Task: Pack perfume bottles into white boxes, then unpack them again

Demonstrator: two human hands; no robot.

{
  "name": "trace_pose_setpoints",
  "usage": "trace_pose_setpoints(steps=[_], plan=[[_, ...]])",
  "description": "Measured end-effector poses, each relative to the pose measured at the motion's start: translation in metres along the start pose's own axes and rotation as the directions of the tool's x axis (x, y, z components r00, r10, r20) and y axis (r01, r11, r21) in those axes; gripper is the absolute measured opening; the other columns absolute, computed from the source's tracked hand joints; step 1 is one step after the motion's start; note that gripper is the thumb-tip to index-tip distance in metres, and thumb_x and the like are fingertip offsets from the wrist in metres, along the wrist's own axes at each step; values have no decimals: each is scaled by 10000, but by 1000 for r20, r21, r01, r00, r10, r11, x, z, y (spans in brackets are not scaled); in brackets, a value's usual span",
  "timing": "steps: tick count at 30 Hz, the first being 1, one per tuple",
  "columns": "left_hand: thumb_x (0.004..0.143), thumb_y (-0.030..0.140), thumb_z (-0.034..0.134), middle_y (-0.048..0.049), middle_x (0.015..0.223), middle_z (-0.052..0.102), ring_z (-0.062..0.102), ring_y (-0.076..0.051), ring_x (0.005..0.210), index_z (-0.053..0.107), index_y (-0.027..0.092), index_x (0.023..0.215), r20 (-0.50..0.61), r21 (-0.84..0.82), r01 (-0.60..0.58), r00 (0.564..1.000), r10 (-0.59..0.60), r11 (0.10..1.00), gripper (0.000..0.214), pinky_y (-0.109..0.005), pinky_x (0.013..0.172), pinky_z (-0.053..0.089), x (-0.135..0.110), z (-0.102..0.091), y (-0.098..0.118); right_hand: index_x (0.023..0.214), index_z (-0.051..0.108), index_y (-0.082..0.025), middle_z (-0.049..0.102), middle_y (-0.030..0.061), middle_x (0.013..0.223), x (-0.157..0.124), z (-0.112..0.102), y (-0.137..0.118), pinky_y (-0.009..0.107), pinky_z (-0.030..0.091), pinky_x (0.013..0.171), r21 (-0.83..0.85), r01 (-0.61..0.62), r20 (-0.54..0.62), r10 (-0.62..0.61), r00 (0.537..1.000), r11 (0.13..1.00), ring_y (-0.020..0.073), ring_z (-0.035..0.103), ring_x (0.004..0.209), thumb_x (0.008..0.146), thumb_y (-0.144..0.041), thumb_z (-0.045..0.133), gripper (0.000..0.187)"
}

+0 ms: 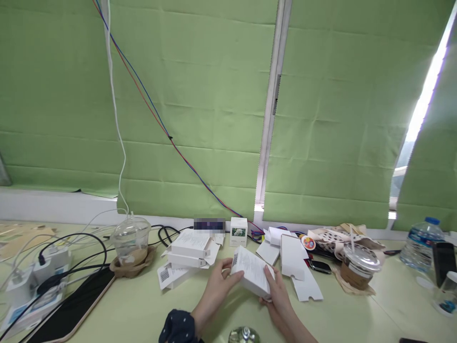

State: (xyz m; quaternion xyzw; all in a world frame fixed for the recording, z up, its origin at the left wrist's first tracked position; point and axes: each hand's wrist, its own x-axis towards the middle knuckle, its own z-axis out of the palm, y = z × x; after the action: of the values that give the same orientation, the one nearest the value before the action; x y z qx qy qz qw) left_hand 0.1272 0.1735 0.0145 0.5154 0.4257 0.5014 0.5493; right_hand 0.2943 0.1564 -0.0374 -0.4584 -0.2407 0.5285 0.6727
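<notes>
A white cardboard box [252, 271] with small print and a barcode is held up above the table, tilted down to the right. My left hand [222, 281] grips its left end, thumb on the printed face. At the right end, my right hand [276, 288] has its thumb on top and fingers underneath. Behind and left of my hands lies a pile of similar white boxes [189, 245], some with flaps open. Flattened white card pieces [293, 257] lie to the right. Below my hands, a round glass object with a metal top [244, 335] shows at the bottom edge.
A small upright white box [238, 232] with a plant picture stands at the back. Left are a plastic cup [131, 238], a tablet-like device [76, 305] and chargers [24, 281] with cables. Right are an iced drink cup [359, 267], a car-key-like object [320, 267] and a water bottle [421, 243].
</notes>
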Motion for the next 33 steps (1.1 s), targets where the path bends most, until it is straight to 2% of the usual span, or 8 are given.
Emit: trace_pose_setpoints(steps=[3, 8, 14, 17, 19, 24, 29, 33], plan=[[556, 270, 789, -108, 899, 696, 657, -291, 911, 644, 145, 877, -63, 16, 45, 997, -44, 999, 374, -393, 831, 517, 0, -2, 0, 1022, 463, -232, 695, 3, 686, 0, -1, -3, 216, 438, 321, -63, 97, -25, -99, 995, 993, 192, 631, 545, 549, -623, 792, 696], [544, 183, 721, -103, 932, 689, 654, -263, 888, 639, 135, 887, -130, 21, 41, 991, -37, 999, 355, -366, 801, 519, -5, -2, 2, 1076, 437, -236, 678, -7, 660, 0, -2, -1, 228, 468, 340, -116, 152, -8, -154, 988, 981, 189, 625, 534, 594, -622, 770, 701], [527, 142, 700, -72, 847, 715, 672, -238, 768, 592, 164, 836, -124, 31, -3, 992, 7, 1000, 328, -349, 726, 533, -7, 1, 5, 1112, 455, -227, 697, 18, 692, -2, -1, 0, 221, 462, 341, -78, 88, 12, -87, 996, 993, 178, 622, 537, 613, -633, 758, 712], [584, 214, 726, -51, 837, 720, 668, -239, 824, 571, 192, 813, -92, 32, -80, 992, 83, 996, 277, -336, 757, 535, -6, 3, 5, 1096, 492, -222, 720, 29, 759, -3, -1, 1, 236, 495, 372, 22, -7, 44, 6, 999, 1000, 171, 628, 575, 606, -601, 783, 684], [641, 276, 726, -57, 901, 711, 650, -240, 895, 580, 198, 866, -56, 48, -149, 987, 152, 988, 280, -324, 770, 537, -6, 5, 6, 1078, 520, -214, 726, 27, 791, -3, 0, 3, 230, 503, 391, 98, -74, 69, 67, 995, 992, 159, 629, 591, 597, -566, 809, 662], [812, 360, 594, -53, 895, 636, 598, -231, 888, 556, 204, 966, 56, 277, -349, 936, 347, 895, 223, -287, 649, 518, -7, 5, 15, 1102, 564, -175, 739, 49, 824, -4, -1, 5, 239, 526, 430, 171, -192, 165, 164, 973, 966, 156, 640, 605, 639, -500, 812, 618], [819, 404, 548, -16, 815, 542, 535, -212, 812, 515, 215, 888, 7, 348, -377, 917, 400, 858, 204, -250, 552, 483, -6, -5, 36, 1058, 627, -160, 748, 73, 837, -2, 2, 5, 296, 558, 451, 159, -187, 200, 154, 968, 970, 189, 658, 622, 631, -489, 815, 572], [797, 427, 555, 9, 759, 477, 484, -188, 734, 484, 229, 798, -39, 377, -379, 905, 424, 845, 210, -217, 476, 438, -6, -9, 48, 991, 664, -147, 750, 68, 786, -1, 7, 4, 267, 528, 432, 180, -174, 194, 138, 971, 968, 180, 652, 588, 593, -478, 838, 546]])
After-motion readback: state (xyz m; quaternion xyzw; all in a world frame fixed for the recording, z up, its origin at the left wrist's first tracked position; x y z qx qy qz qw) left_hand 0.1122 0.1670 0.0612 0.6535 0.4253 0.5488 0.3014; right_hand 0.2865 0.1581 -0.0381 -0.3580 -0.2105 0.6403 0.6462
